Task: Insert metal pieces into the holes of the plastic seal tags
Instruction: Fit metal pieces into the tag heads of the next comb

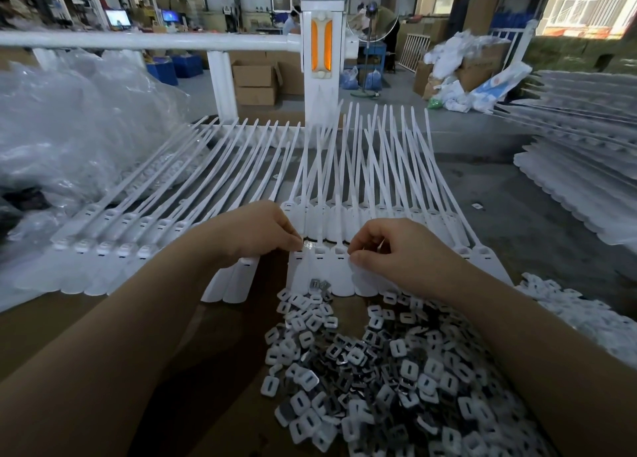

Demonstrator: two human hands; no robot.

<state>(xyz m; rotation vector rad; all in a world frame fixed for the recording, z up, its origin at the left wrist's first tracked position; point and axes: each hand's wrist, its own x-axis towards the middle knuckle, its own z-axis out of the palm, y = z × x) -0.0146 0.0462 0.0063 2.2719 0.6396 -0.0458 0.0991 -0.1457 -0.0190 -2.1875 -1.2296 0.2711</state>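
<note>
White plastic seal tags (320, 270) lie fanned in overlapping rows across the middle of the head view, flat flag ends toward the bottom of the frame and thin tails running up toward a white railing post (321, 53). Both hands work at the tag heads in the centre. The left hand (262, 231) has its fingers curled, fingertips pinched down on the head of one tag; whether a metal piece sits under them cannot be told. The right hand (386, 246) is curled too, thumb and forefinger nipped together at the next tag head, with a glint between the fingers that may be a metal piece.

Loose metal pieces (389, 363), small squares with a slot, many seated in white caps, are heaped on the brown cardboard (86, 318) in the lower centre and lower right. Two bare grey ones (320, 285) lie on the tag flags just beside the hands.

By the look of them, the pieces are light, stiff and slick, best pinched by their edges. The tags seem bendy and apt to slide, so pressing down near the hole should steady them. More tags are stacked at the right edge (579, 167); clear plastic bags (76, 125) fill the upper left.
</note>
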